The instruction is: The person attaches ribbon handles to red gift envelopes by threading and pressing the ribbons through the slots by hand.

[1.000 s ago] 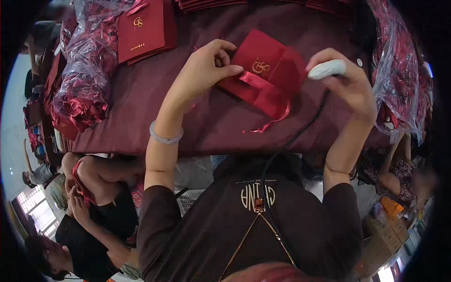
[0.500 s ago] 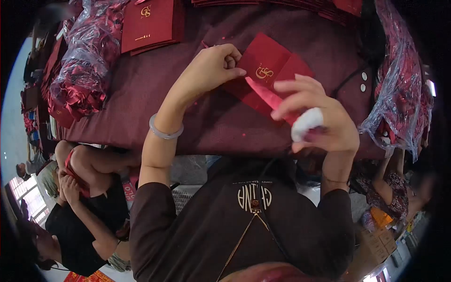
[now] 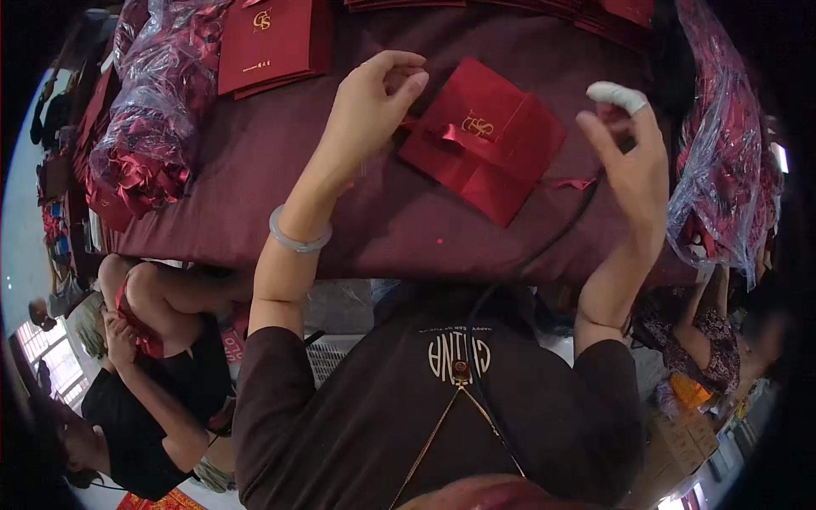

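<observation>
A flat red paper bag (image 3: 520, 157) with a gold logo lies tilted on the maroon cloth. A shiny ribbon (image 3: 463, 138) lies across its front below the logo, and another ribbon end (image 3: 569, 183) sticks out at its right side. Just left of the bag hovers my left hand (image 3: 374, 98), thumb and forefinger apart, with nothing visible between them; its other fingers are curled and partly hidden. To the right of the bag, my right hand (image 3: 631, 149) is raised with thumb and fingers parted, holding nothing. White wrapping (image 3: 618, 96) covers one of its fingertips.
A stack of red bags (image 3: 276, 47) sits at the upper left beside a plastic-wrapped bundle of red ribbons (image 3: 157, 110). Another wrapped bundle (image 3: 727, 161) is at the right edge. A black cable (image 3: 552, 242) crosses the cloth (image 3: 374, 229). A seated person (image 3: 136, 408) is at left.
My right hand has let go of the pink-red ribbon and moved right and up, away from the bag. The ribbon now lies on the bag. My left hand has moved slightly up and left.
</observation>
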### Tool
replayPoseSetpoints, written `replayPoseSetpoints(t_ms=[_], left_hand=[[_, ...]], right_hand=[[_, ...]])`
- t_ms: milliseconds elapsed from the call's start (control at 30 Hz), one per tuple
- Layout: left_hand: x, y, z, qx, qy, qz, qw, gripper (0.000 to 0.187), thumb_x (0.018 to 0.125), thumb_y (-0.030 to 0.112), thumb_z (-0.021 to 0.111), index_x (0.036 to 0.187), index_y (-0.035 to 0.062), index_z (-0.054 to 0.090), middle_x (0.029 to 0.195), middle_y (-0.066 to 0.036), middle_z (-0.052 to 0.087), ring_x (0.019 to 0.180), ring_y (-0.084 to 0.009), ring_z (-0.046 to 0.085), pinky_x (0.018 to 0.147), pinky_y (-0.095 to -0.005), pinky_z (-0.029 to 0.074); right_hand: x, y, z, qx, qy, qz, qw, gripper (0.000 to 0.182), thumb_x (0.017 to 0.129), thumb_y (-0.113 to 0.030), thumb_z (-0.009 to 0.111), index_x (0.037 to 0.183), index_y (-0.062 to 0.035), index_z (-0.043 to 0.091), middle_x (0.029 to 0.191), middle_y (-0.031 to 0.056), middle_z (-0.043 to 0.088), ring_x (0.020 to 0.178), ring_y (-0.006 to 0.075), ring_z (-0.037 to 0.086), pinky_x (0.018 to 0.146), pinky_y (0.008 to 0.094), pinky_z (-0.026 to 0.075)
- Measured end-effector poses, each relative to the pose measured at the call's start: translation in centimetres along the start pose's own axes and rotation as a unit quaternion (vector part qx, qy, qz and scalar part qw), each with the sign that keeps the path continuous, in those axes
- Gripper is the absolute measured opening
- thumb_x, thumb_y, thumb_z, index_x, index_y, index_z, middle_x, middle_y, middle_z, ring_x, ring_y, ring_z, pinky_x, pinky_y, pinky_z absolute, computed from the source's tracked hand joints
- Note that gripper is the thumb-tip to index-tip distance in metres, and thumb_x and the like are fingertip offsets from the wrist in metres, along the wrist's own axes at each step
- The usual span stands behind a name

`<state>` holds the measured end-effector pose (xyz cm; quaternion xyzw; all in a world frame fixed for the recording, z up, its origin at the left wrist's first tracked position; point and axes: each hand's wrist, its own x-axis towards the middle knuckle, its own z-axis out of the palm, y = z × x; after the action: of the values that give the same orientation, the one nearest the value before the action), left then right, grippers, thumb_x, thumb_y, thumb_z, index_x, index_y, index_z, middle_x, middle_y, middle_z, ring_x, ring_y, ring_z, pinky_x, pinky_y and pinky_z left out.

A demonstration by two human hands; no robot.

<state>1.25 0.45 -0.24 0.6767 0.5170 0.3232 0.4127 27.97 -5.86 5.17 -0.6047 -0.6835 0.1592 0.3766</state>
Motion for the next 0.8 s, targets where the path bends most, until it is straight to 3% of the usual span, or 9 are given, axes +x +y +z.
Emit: replayPoseSetpoints(t_ms=[67, 167, 267, 333, 500, 600, 667, 700, 800], left_hand=[[0.2, -0.5, 1.1, 0.095, 0.111, 0.103, 0.984, 0.025, 0.087, 0.019, 0.064, 0.103, -0.0005, 0.063, 0.086, -0.007, 0.064, 0.075, -0.0123, 0.059, 0.068, -0.0265, 0.047], [0.6, -0.8, 3.3, 0.158, 0.124, 0.129, 0.971, 0.034, 0.077, 0.031, 0.073, 0.093, 0.0034, 0.064, 0.083, -0.011, 0.062, 0.083, -0.0265, 0.058, 0.073, -0.0359, 0.047], [0.3, -0.4, 4.2, 0.240, 0.083, 0.122, 0.959, 0.043, 0.071, 0.037, 0.077, 0.093, 0.0033, 0.063, 0.081, -0.010, 0.062, 0.082, -0.0259, 0.058, 0.072, -0.0360, 0.047], [0.1, -0.3, 4.2, 0.243, 0.083, 0.126, 0.958, 0.048, 0.067, 0.039, 0.079, 0.093, 0.0026, 0.063, 0.081, -0.010, 0.062, 0.079, -0.0246, 0.058, 0.069, -0.0354, 0.047], [-1.0, 1.2, 3.5, 0.097, 0.063, 0.012, 0.993, 0.050, 0.067, 0.032, 0.083, 0.099, 0.0011, 0.060, 0.082, -0.005, 0.059, 0.075, -0.0129, 0.055, 0.068, -0.0265, 0.048], [-1.0, 1.0, 2.6, -0.012, 0.013, -0.030, 0.999, 0.047, 0.071, 0.025, 0.082, 0.103, -0.0002, 0.058, 0.086, -0.004, 0.061, 0.079, -0.0105, 0.057, 0.070, -0.0246, 0.048], [-0.9, 0.7, 2.4, -0.074, -0.021, -0.064, 0.995, 0.045, 0.072, 0.022, 0.080, 0.104, -0.0005, 0.058, 0.087, -0.004, 0.061, 0.081, -0.0101, 0.057, 0.071, -0.0241, 0.047], [-0.8, 0.3, 2.4, -0.097, -0.021, -0.065, 0.993, 0.045, 0.071, 0.023, 0.080, 0.104, -0.0002, 0.059, 0.091, -0.007, 0.063, 0.084, -0.0120, 0.058, 0.074, -0.0253, 0.048], [-0.7, 0.2, 2.4, -0.119, -0.020, -0.059, 0.991, 0.045, 0.072, 0.023, 0.079, 0.106, -0.0001, 0.061, 0.095, -0.010, 0.065, 0.089, -0.0140, 0.059, 0.079, -0.0266, 0.048]], right_hand=[[-0.9, 1.0, -1.4, -0.074, -0.190, 0.068, 0.977, 0.033, 0.075, -0.025, 0.074, 0.098, -0.0056, 0.061, 0.089, 0.0077, 0.059, 0.080, 0.0228, 0.059, 0.072, 0.0316, 0.046], [-1.9, 2.7, -2.0, -0.130, -0.224, 0.059, 0.964, 0.042, 0.068, -0.027, 0.077, 0.098, -0.0056, 0.058, 0.090, 0.0086, 0.057, 0.080, 0.0259, 0.059, 0.071, 0.0348, 0.047], [-2.0, 3.3, -2.6, -0.114, -0.251, 0.031, 0.961, 0.045, 0.063, -0.025, 0.078, 0.097, -0.0057, 0.056, 0.091, 0.0081, 0.057, 0.083, 0.0282, 0.059, 0.072, 0.0380, 0.047], [-2.1, 3.3, -1.2, -0.250, -0.260, 0.023, 0.932, 0.043, 0.063, -0.022, 0.077, 0.096, -0.0059, 0.056, 0.092, 0.0078, 0.058, 0.086, 0.0297, 0.059, 0.072, 0.0400, 0.047], [-0.8, 3.6, -1.5, -0.192, -0.283, 0.039, 0.939, 0.024, 0.071, -0.016, 0.072, 0.086, -0.0044, 0.059, 0.082, 0.0078, 0.060, 0.078, 0.0255, 0.061, 0.068, 0.0372, 0.047], [-0.4, 2.7, -2.3, 0.090, -0.217, 0.144, 0.961, 0.019, 0.079, -0.012, 0.070, 0.092, -0.0011, 0.062, 0.071, 0.0007, 0.059, 0.065, 0.0057, 0.051, 0.061, 0.0212, 0.042], [-0.5, 2.4, -2.8, 0.160, -0.148, 0.105, 0.970, 0.018, 0.079, -0.011, 0.071, 0.094, -0.0033, 0.063, 0.073, -0.0034, 0.058, 0.064, 0.0024, 0.049, 0.057, 0.0178, 0.039], [-0.4, 1.8, -3.4, 0.190, -0.122, 0.184, 0.957, 0.018, 0.081, -0.009, 0.071, 0.097, -0.0035, 0.064, 0.073, -0.0033, 0.058, 0.060, 0.0014, 0.047, 0.054, 0.0161, 0.037], [-0.4, 4.2, -3.1, 0.446, -0.070, 0.114, 0.885, 0.017, 0.085, -0.010, 0.067, 0.099, -0.0004, 0.065, 0.080, 0.0002, 0.059, 0.057, 0.0042, 0.047, 0.054, 0.0191, 0.038]])
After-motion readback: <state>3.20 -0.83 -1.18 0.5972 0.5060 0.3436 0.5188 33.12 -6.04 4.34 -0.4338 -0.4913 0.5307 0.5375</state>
